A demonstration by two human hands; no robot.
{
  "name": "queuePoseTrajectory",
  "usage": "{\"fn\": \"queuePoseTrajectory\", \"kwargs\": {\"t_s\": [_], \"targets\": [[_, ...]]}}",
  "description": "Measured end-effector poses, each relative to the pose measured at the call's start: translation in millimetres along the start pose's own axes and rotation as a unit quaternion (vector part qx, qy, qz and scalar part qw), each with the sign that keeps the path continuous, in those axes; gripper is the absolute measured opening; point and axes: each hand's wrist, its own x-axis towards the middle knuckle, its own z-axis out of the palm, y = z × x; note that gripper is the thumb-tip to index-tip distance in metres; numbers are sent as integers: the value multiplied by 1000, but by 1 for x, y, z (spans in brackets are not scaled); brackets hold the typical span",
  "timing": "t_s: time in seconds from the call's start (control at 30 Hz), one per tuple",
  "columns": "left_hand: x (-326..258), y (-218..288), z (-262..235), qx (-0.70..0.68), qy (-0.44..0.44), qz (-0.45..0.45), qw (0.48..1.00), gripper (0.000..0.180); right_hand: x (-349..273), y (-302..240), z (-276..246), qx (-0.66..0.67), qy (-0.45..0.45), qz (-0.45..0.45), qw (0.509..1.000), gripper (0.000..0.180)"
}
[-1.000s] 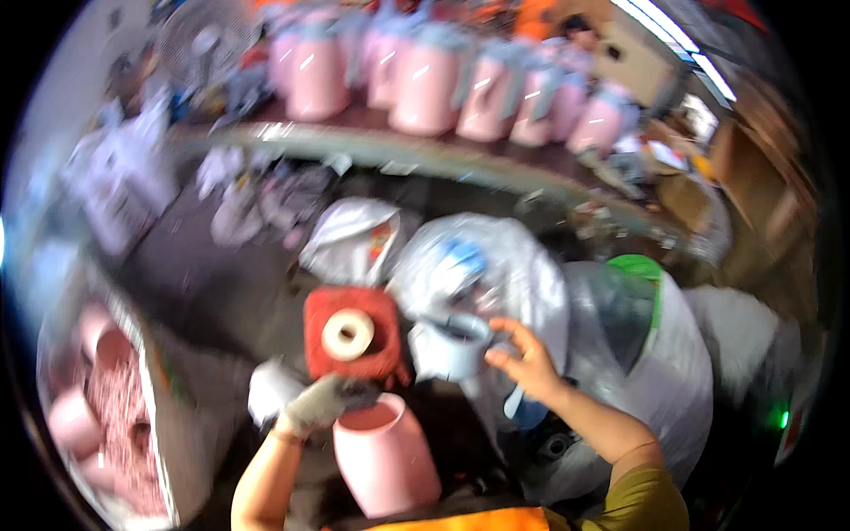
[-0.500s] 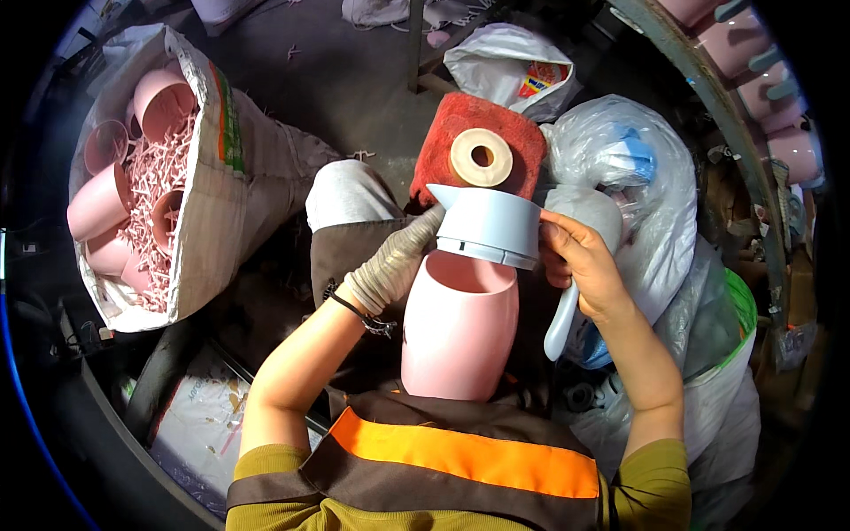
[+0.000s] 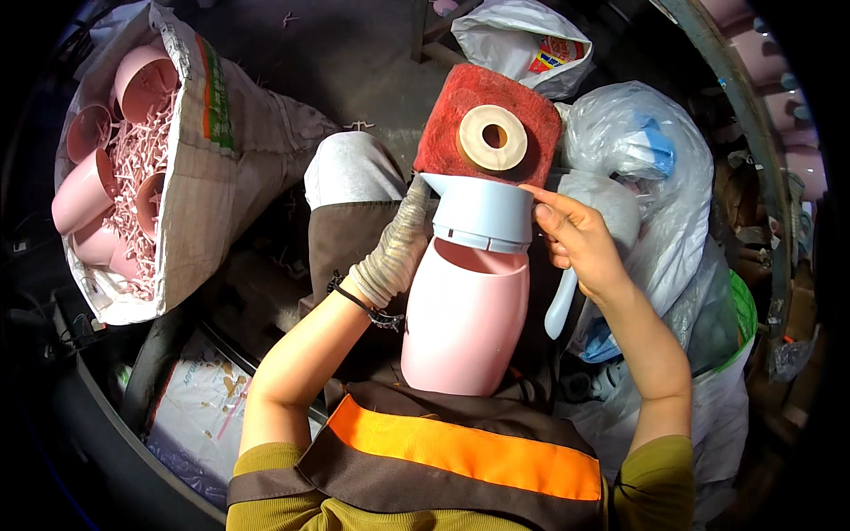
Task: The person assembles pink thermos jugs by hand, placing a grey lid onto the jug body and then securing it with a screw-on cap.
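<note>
A pale blue spouted jug top point(image 3: 484, 212) is held between my hands, its spout toward the left. My left hand point(image 3: 398, 248), in a grey-white knit glove, is closed on its spout side, the fingers partly hidden behind it. The bare right hand point(image 3: 577, 243) pinches the opposite side, index finger along the upper edge. Just below the top, an open pink jug body point(image 3: 465, 327) stands in my lap, leaning slightly right; the top covers part of its mouth. A pale blue handle point(image 3: 560, 305) shows beneath my right hand; I cannot tell what it is attached to.
A red cushioned block point(image 3: 447, 111) carrying a cream ring point(image 3: 493, 137) is straight ahead. At left, a white woven sack point(image 3: 199, 203) holds pink jug bodies point(image 3: 84, 190) and small pink pieces. Clear plastic bags point(image 3: 673, 212) crowd the right, before a metal rack point(image 3: 753, 115) with pink items.
The jug top has shifted slightly left and sits more level. The mouth of the pink body has tipped to the right beneath it. Both hands keep their hold.
</note>
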Motion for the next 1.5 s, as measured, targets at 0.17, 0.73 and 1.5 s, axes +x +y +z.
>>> {"fn": "queuePoseTrajectory", "kwargs": {"t_s": [0.17, 0.73, 1.5], "targets": [[-1, -2, -7, 10, -31, 13, 999, 90, 3, 5, -2, -41, -4, -29, 999, 48], [-30, 0, -1, 342, -57, -29, 937, 89, -10, 39, -8, -100, -65, -143, 982, 46], [-32, 9, 29, 339, -106, -61, 933, 61, 6, -35, -10, -373, -317, -103, 866, 97]]}}
